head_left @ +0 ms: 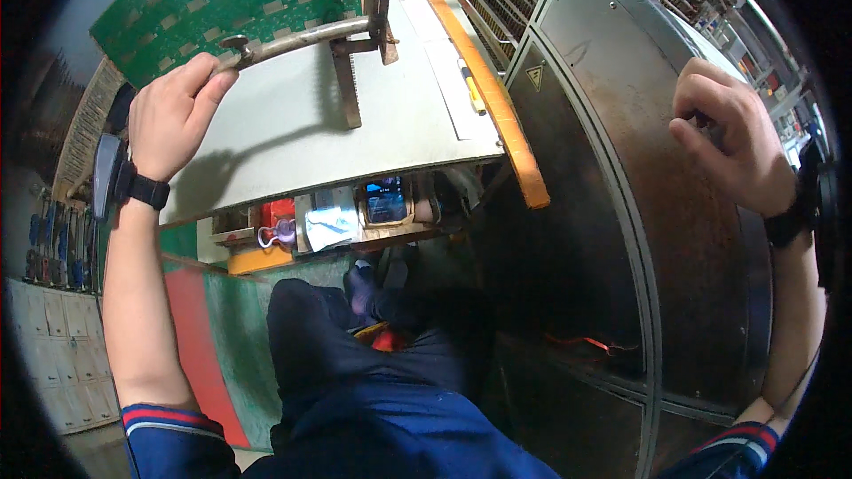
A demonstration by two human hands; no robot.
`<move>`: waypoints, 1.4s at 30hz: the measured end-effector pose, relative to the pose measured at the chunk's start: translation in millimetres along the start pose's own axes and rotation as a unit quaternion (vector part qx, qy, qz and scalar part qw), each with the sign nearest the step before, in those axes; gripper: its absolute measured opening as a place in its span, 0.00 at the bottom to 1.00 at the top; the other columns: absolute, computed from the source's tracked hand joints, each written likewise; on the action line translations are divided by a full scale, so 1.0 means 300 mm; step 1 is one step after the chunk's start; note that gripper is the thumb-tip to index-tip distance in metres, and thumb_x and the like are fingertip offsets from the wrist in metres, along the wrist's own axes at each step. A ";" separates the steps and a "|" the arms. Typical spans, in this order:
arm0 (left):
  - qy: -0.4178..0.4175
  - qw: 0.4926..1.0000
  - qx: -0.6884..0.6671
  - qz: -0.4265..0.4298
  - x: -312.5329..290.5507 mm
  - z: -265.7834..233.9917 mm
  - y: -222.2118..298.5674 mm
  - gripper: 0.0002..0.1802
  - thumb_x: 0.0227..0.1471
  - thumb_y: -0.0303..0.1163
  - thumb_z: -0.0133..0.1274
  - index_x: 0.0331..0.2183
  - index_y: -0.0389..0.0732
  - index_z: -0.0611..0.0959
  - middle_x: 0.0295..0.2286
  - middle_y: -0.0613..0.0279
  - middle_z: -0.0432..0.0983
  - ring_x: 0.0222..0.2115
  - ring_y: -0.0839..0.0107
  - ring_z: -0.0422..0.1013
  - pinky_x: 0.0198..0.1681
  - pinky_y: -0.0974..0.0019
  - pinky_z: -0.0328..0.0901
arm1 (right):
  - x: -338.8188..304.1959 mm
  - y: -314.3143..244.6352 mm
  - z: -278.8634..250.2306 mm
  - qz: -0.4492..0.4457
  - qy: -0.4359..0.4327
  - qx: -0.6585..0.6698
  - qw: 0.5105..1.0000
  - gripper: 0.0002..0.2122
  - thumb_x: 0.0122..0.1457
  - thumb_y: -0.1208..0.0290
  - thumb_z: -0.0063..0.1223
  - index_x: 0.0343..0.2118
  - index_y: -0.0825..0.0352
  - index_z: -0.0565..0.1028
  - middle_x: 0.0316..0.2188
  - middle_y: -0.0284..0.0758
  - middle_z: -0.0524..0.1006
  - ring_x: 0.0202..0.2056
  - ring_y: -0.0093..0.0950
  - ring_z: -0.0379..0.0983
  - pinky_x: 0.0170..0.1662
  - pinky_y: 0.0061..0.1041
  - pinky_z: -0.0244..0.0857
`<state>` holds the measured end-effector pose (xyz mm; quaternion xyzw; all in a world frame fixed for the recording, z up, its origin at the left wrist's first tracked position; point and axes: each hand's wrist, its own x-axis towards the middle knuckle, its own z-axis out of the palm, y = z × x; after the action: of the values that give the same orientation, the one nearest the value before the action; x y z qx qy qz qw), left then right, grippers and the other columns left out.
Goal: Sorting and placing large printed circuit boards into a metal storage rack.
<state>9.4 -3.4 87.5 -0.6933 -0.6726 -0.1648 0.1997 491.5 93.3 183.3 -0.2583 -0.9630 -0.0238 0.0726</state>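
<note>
My left hand (173, 115) is closed round the end of a worn metal rod (306, 35) above the left part of the white tabletop (293, 155). The rod joins a toothed metal rack frame (380, 9) on its right. A large green circuit board panel (204, 9) with rows of pale rectangles stands just beyond the rod. Off to the right, my right hand (723, 137) is raised over the dark metal cabinet (657, 142), its fingers curled in. Something dark shows between those fingers, but I cannot make out what it is.
An orange strip (488, 98) edges the table's right side, with a yellow marker (472, 89) beside it. Below the tabletop, a shelf holds a phone (386, 200) and purple-handled scissors (280, 232). Toothed racks (501, 0) stand at the back right.
</note>
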 end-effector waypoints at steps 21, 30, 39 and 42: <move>-0.026 0.999 0.012 -0.016 -0.005 -0.011 0.012 0.18 0.60 0.47 0.45 0.33 0.41 0.75 0.25 0.51 0.72 0.29 0.48 0.71 0.29 0.54 0.63 | 0.013 -0.008 0.004 -0.002 -0.034 -0.070 0.997 0.06 0.53 0.75 0.54 0.30 0.70 0.70 0.28 0.42 0.70 0.30 0.42 0.69 0.35 0.36 0.64; -0.015 0.999 0.021 -0.020 -0.011 -0.009 0.007 0.18 0.60 0.47 0.46 0.32 0.41 0.76 0.24 0.51 0.73 0.28 0.49 0.72 0.29 0.55 0.64 | 0.013 -0.015 -0.001 0.004 -0.039 -0.061 0.997 0.06 0.53 0.74 0.54 0.30 0.69 0.70 0.27 0.42 0.69 0.30 0.42 0.69 0.35 0.37 0.63; -0.030 0.999 0.012 -0.028 -0.006 -0.008 0.010 0.19 0.60 0.48 0.46 0.32 0.41 0.76 0.25 0.51 0.74 0.28 0.49 0.72 0.29 0.55 0.64 | 0.007 -0.006 0.021 -0.008 -0.012 -0.085 0.996 0.06 0.52 0.75 0.54 0.33 0.67 0.72 0.27 0.40 0.72 0.30 0.40 0.71 0.36 0.36 0.65; -0.024 0.999 0.016 -0.032 -0.003 -0.014 -0.001 0.23 0.59 0.54 0.45 0.30 0.43 0.76 0.24 0.53 0.75 0.28 0.49 0.73 0.28 0.52 0.65 | 0.008 -0.017 0.007 0.035 -0.047 -0.127 0.990 0.07 0.51 0.75 0.54 0.34 0.67 0.72 0.28 0.39 0.74 0.31 0.39 0.71 0.37 0.37 0.65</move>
<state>9.3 -6.2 90.6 -0.6716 -0.7018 -0.1440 0.1890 486.5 90.2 181.7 -0.3000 -0.9449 -0.1309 -0.0053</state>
